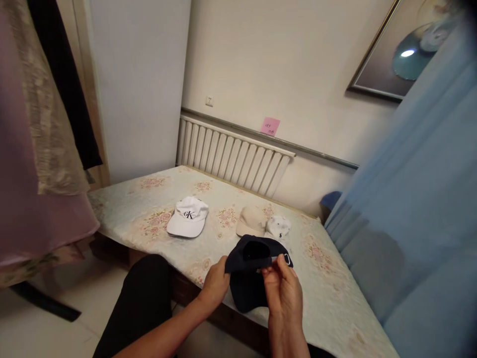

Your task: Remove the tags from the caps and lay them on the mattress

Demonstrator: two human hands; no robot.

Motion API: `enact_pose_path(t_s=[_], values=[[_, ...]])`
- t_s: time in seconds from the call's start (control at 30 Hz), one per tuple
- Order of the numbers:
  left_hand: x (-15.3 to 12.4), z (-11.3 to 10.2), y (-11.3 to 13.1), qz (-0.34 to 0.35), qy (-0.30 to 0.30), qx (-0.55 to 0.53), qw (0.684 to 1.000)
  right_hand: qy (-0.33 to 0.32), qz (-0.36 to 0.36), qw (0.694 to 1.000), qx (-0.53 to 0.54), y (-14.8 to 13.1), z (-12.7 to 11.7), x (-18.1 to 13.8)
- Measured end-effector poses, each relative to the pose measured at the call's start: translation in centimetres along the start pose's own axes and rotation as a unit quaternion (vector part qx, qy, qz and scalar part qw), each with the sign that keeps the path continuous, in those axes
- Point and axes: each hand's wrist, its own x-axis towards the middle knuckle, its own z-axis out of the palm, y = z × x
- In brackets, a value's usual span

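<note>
A dark navy baseball cap [249, 293] is held up over the near edge of the bed, its back opening and strap facing me. My left hand [216, 282] is closed on the cap's left side. With thumb and fingers, my right hand [283, 288] pinches the back strap close to a pale metal buckle [287, 259]. Beyond the navy cap lie a beige cap [251, 221] and a white cap with a small dark emblem [278, 226], side by side. Farther left sits a white cap with dark lettering [188, 218].
The caps lie on a flower-patterned bed cover [219, 248]. Behind it are a white radiator [233, 154] and a pink note [270, 126] on the wall. A blue curtain [417, 214] hangs along the right side. Hanging clothes [52, 124] and a pale cabinet [139, 89] stand left.
</note>
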Motion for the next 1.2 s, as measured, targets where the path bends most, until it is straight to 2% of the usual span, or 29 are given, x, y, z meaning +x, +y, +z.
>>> enact_pose_path(t_s=[0.27,0.5,0.7,1.0,1.2], values=[[-0.2,0.1,-0.3,-0.023,-0.018,0.014,0.999,-0.01,-0.005,1.0,-0.027,0.7,-0.3,0.2],[0.0,1.2,-1.3,-0.036,-0.029,0.002,0.999,0.016,-0.022,0.999,-0.038,0.5,-0.7,0.4],[0.3,2.7,-1.9,-0.06,-0.03,-0.065,0.996,-0.001,-0.018,0.998,-0.056,0.8,-0.8,1.0],[0.9,3.2,-3.0,-0.061,-0.029,-0.134,0.989,0.039,0.013,0.998,-0.037,2.0,-1.7,2.7],[1.9,3.9,-4.9,-0.132,-0.053,-0.15,0.978,0.009,-0.003,0.994,-0.108,3.2,-1.6,4.2]])
